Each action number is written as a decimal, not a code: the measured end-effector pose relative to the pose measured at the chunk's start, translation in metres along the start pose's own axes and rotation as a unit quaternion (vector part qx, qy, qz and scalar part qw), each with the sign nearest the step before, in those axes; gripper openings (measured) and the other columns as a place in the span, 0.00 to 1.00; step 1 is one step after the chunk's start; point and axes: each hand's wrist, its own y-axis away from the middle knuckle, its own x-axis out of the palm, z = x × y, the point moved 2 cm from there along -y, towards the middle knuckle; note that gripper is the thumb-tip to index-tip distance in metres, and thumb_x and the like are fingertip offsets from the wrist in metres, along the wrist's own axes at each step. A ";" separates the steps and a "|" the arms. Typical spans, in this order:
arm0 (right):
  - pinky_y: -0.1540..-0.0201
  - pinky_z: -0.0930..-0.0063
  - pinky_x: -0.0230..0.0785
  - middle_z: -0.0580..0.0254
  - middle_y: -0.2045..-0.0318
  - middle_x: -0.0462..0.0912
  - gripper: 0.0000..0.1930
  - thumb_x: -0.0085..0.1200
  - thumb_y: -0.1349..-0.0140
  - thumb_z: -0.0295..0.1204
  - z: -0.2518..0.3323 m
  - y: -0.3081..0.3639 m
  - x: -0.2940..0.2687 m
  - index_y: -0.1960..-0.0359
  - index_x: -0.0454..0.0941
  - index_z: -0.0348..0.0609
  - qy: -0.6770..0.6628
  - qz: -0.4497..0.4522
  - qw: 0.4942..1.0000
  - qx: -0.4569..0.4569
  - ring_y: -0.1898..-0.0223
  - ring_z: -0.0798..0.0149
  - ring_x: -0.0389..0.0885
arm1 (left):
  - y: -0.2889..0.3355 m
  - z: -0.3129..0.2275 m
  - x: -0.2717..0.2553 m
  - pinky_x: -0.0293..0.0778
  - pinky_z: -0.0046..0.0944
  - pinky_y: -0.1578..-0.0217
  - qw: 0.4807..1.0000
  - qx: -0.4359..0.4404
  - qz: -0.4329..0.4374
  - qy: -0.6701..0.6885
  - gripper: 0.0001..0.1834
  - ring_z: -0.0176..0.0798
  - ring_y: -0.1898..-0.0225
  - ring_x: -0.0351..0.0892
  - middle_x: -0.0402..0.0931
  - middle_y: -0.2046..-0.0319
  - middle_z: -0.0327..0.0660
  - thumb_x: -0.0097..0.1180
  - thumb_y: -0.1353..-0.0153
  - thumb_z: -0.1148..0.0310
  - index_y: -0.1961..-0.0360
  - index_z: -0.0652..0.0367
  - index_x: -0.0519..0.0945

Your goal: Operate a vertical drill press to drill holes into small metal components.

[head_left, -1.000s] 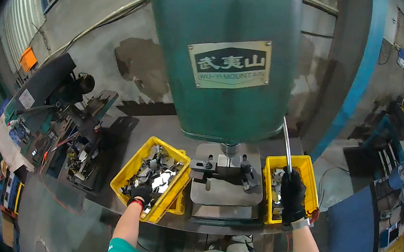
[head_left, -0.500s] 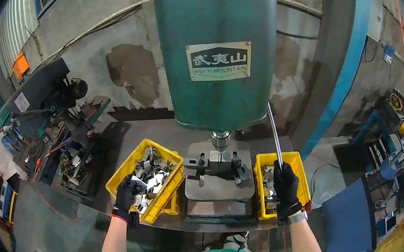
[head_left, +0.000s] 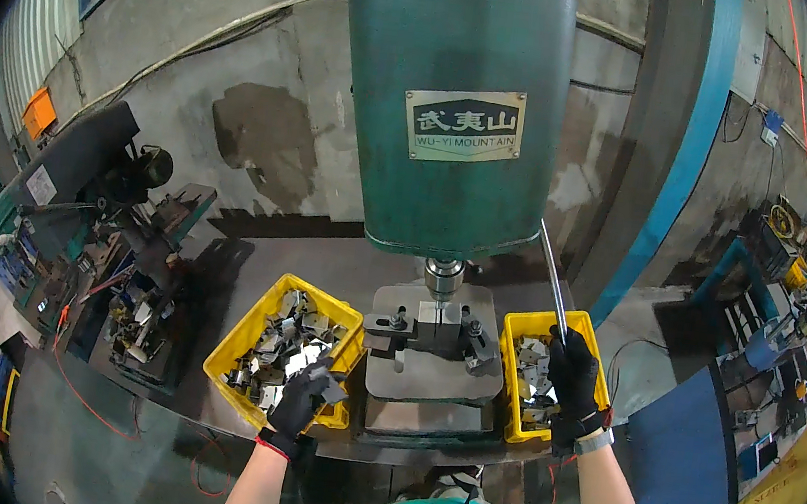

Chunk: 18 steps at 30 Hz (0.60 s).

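Observation:
My left hand (head_left: 301,401), in a black glove, is closed on a small grey metal bracket (head_left: 334,392) over the right rim of the left yellow bin (head_left: 235,350). Bent metal pieces (head_left: 286,343) fill much of that bin. My right hand (head_left: 572,375), also gloved, wraps round the steel lever (head_left: 553,279) of a green drill press (head_left: 452,182). Its chuck (head_left: 443,279) hangs over a clamped metal fixture (head_left: 437,333) on the press table. Whether a part sits in the fixture is too small to tell.
The right yellow bin (head_left: 588,327), with more metal pieces, stands below my right hand. Another machine (head_left: 137,250) stands at the left. A blue panel (head_left: 687,443) and a cluttered bench are on the right. A concrete wall (head_left: 245,61) rises behind the press.
My left hand has moved right from inside the left bin to its right side, carrying the metal bracket. My right hand still grips the lever. The whole view has shifted slightly.

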 end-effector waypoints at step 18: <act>0.58 0.76 0.69 0.60 0.64 0.77 0.25 0.41 0.36 0.48 -0.005 -0.059 0.031 0.47 0.69 0.41 0.075 0.330 0.937 0.081 0.63 0.67 0.77 | -0.014 -0.009 0.052 0.69 0.43 0.75 0.893 0.031 0.008 -0.448 0.16 0.48 0.75 0.76 0.77 0.78 0.44 0.52 0.43 0.54 0.72 0.56 0.80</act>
